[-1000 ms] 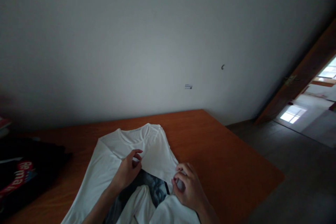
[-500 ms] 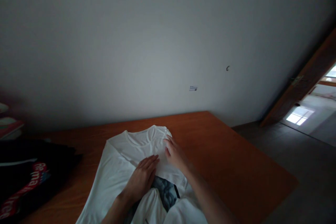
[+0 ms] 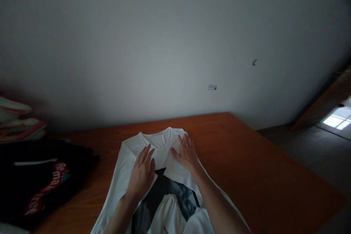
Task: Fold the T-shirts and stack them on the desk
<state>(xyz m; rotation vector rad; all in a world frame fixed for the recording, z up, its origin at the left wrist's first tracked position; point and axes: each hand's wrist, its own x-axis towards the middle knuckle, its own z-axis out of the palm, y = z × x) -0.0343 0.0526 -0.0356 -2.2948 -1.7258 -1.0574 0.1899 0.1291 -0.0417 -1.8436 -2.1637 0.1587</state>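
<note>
As both palms press flat, shirt: white fabric T-shirt lies on orange-brown wooden table, collar twd pale grey wall; dark print shows btwn folded-in panels.
L hand: left hand fingers apart, flat on shirt, clamping nothing.
R hand: right hand splayed flat nr collar, gripping nothing.
Far left: black folded garment w/ red lettering, apart from shirt.

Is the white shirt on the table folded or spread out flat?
Partly folded: the white shirt has cloth turned in over its dark print, pressed by left hand and right hand.
</note>
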